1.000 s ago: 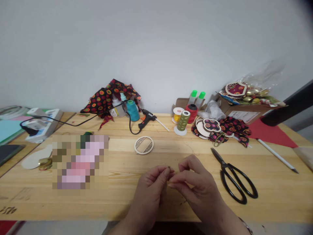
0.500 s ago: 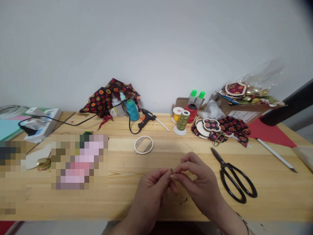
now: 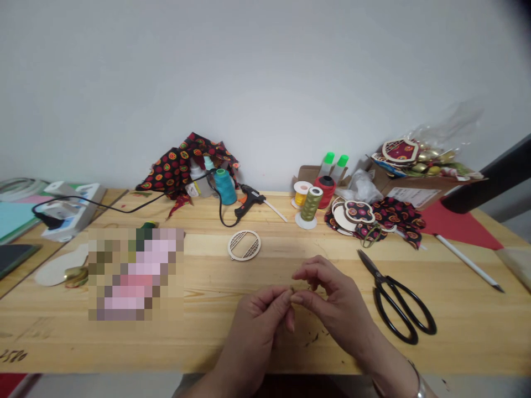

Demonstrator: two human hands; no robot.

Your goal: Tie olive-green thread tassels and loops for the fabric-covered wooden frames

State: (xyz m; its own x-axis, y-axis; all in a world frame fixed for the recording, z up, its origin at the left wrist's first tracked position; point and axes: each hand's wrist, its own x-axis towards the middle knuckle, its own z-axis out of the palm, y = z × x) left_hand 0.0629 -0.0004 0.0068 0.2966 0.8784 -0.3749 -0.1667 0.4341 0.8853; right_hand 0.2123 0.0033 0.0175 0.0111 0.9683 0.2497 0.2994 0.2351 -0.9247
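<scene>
Over the front of the table, my left hand (image 3: 259, 323) is closed, thumb and forefinger pinching a tiny dark olive thing too small to name. My right hand (image 3: 338, 301) meets it: its thumb tip is against the left fingertips, and its curled fingers arch above with a small gap. Whatever the right fingers hold is hidden or too small to make out. Dark scraps (image 3: 314, 338) lie on the wood below the right hand. Beyond the hands is an oval wooden frame with lattice cutouts (image 3: 235, 241). Black-handled scissors (image 3: 384, 281) lie to the right of my right hand.
A black glue gun (image 3: 251, 200) rests behind the oval frame, near a teal thread cone (image 3: 225, 188) and patterned fabric (image 3: 166, 168). An olive thread spool (image 3: 311, 205) stands at the back. Further right are fabric-covered shapes (image 3: 359, 211), a cardboard box (image 3: 431, 188) and a white pencil (image 3: 468, 261).
My right fingers have lifted and opened slightly away from the thumb, while the thumb stays at the left fingertips. More dark scraps show on the table. My left hand has hardly moved.
</scene>
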